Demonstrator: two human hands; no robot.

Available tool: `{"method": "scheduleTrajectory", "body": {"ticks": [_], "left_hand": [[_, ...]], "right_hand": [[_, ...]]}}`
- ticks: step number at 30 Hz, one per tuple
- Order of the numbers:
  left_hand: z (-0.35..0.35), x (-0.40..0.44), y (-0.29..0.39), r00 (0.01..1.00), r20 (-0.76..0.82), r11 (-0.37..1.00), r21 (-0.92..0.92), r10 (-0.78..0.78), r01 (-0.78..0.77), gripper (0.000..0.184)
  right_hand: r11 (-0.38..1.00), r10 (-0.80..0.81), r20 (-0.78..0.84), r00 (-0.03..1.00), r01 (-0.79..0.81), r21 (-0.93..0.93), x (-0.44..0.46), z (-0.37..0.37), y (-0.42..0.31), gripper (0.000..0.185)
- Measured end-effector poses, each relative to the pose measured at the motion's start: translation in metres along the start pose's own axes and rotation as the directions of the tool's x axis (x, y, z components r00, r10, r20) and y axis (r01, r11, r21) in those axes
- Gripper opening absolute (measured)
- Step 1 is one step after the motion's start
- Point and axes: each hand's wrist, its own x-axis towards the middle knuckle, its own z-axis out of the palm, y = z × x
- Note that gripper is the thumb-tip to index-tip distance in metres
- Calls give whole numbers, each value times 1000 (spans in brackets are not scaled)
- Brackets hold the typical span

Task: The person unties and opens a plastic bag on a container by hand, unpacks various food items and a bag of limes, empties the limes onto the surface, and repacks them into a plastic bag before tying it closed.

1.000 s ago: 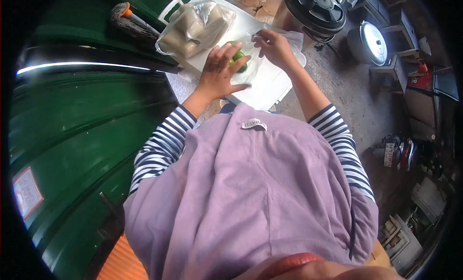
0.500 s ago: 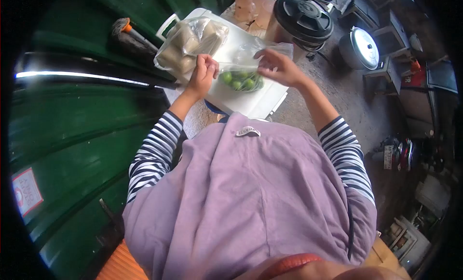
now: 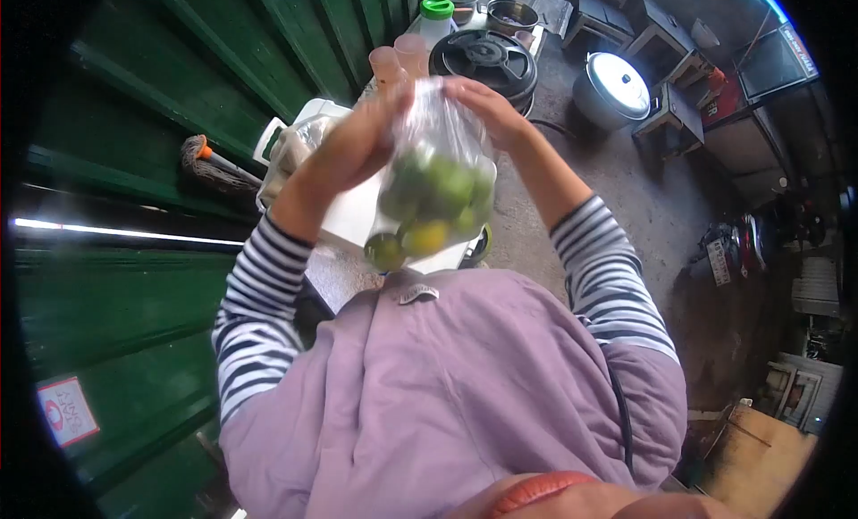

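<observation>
A clear plastic bag of limes [image 3: 438, 193] hangs raised in front of my chest, above the white lid or board. The fruit is mostly green, with one yellowish piece low down, and is blurred by motion. At the bag's gathered top, my left hand [image 3: 362, 139] is closed on its left side, the fingers partly hidden and smeared. My right hand [image 3: 487, 108] pinches the top from the other side. Behind my left forearm, another plastic bag [image 3: 290, 157] with pale brown contents is partly covered. Below the limes shows the white surface [image 3: 353, 217].
A large black-lidded container [image 3: 483, 59] stands just beyond my hands, near pinkish plastic cups [image 3: 386, 65] and a green-lidded jar [image 3: 436, 14]. A big lidded pot [image 3: 612, 90] is to the right. A mop [image 3: 214, 162] leans by the green wall [image 3: 134, 313] at left.
Both hands have lifted the bag of limes off the white surface and closer to me. The bag now hangs upright from its top. The view has shifted, showing more items at the back.
</observation>
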Motion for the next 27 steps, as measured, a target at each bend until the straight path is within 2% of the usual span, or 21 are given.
{"method": "scheduleTrajectory", "body": {"ticks": [1,3,4,5,6,8,9,10,11,12,13,15,16,18,19,21,22,23,25,26,27], "left_hand": [[23,10,13,991,-101,979,-174,87,-104,27],[17,38,13,980,-174,912,-378,99,-159,29],[25,43,16,966,-246,827,-522,86,-206,31],[28,44,20,947,-314,717,-646,64,-263,33],[22,36,19,971,-210,800,-560,114,-215,33],[7,15,12,989,18,928,-349,150,-134,35],[15,19,1,968,-83,969,-41,239,-243,37],[1,29,-13,961,-7,961,22,276,-275,37],[-16,36,-23,956,-13,913,301,292,-275,36],[-31,36,-33,952,-10,793,555,307,-250,35],[-41,30,-45,971,-21,831,523,237,-191,35],[-57,11,-67,996,-30,887,457,87,-64,35],[-62,-3,-77,998,-53,844,537,28,5,34],[-75,-31,-86,991,-33,685,726,128,-64,30],[-80,-41,-94,996,-5,671,740,84,-53,30],[-86,-63,-113,999,40,649,760,-9,-24,28],[-88,-68,-123,999,44,662,748,11,-40,27],[-87,-70,-131,998,48,675,736,30,-56,27],[-86,-73,-140,999,22,657,753,48,-48,25],[-86,-75,-147,994,27,625,776,106,-88,24],[-87,-75,-156,986,38,587,799,165,-129,23]], "right_hand": [[969,-38,126,991,6,247,0,-9,27,44],[940,-104,83,991,71,335,22,24,65,52],[921,-137,61,989,104,376,33,42,83,56],[883,-123,3,992,108,457,25,64,70,53],[837,-99,-55,994,113,535,12,88,51,50],[966,-10,-278,960,82,247,-3,92,32,31],[995,13,-395,919,30,100,-14,87,29,23],[976,103,-281,954,-42,215,-10,55,39,29],[984,177,-304,936,-168,56,-18,53,31,30],[951,240,-336,911,-290,-106,-23,52,23,31],[899,233,-316,920,-328,-291,-24,40,26,30],[703,226,-270,936,-349,-619,-19,13,44,29],[637,216,-231,949,-316,-703,-20,7,56,30],[485,222,-146,964,-239,-841,-28,9,77,32],[332,287,-70,955,-168,-928,-30,9,76,36],[360,282,18,959,-88,-929,-38,10,78,38],[372,280,64,958,-46,-927,-41,9,81,39],[670,449,49,892,-300,-679,-39,7,81,47],[585,522,-125,844,-461,-667,-43,9,76,49],[536,549,-215,808,-537,-652,-45,12,73,51],[579,515,-223,827,-528,-621,-46,12,77,38]]}}
